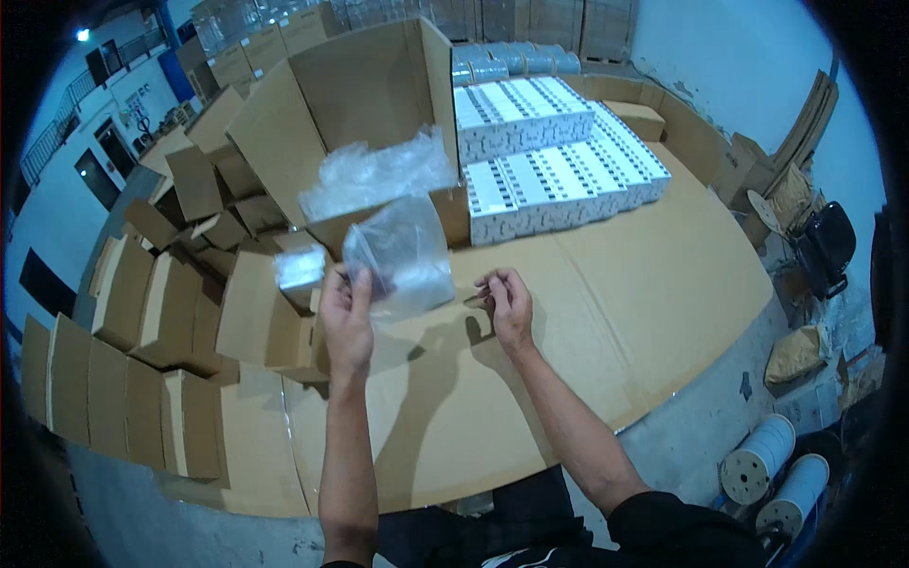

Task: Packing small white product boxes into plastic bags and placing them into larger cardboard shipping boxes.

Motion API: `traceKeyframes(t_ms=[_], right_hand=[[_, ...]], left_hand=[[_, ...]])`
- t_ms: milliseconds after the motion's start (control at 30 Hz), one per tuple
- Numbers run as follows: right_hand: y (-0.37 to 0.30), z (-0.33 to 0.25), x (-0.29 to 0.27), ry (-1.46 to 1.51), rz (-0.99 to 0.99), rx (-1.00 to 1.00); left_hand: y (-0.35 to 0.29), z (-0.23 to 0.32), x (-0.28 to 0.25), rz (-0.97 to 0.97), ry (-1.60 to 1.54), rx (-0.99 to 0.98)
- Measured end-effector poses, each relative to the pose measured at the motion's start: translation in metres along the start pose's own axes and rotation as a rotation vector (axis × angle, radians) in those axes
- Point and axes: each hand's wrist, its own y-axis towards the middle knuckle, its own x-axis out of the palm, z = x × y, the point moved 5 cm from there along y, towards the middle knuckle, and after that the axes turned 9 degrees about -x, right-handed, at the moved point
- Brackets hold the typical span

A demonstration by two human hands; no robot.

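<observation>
My left hand (348,317) grips a clear plastic bag (405,260) between thumb and fingers. The bag hangs upright above the cardboard-covered table, in front of a large open carton (365,90). Inside that carton lies a heap of clear plastic bags (383,175). To the right of the bag my right hand (508,305) hovers over the table, its fingers loosely bent and apart, with nothing visible in them. A small open carton (260,317) stands by my left hand, and a bundle of clear plastic packets (301,268) rests at its top.
Stacked rows of white printed boxes (549,194) stand at the table's far side. Several open cartons (161,312) crowd the left. Beyond lie wrapped rolls (516,62). Cable spools (762,459) and a black chair (826,246) are off the table's right edge.
</observation>
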Motion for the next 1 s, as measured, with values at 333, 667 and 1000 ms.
traceKeyframes(t_ms=[333, 667, 1000], right_hand=[[-0.036, -0.028, 0.035, 0.059, -0.406, 0.079], [-0.038, -0.024, 0.044, -0.294, -0.522, -0.030], [-0.031, -0.022, 0.038, -0.166, -0.395, -0.007]], left_hand=[[-0.067, -0.109, -0.013, -0.114, -0.027, -0.366], [-0.041, -0.111, -0.017, 0.051, 0.236, -0.211], [-0.048, -0.096, -0.012, 0.017, 0.179, -0.270]])
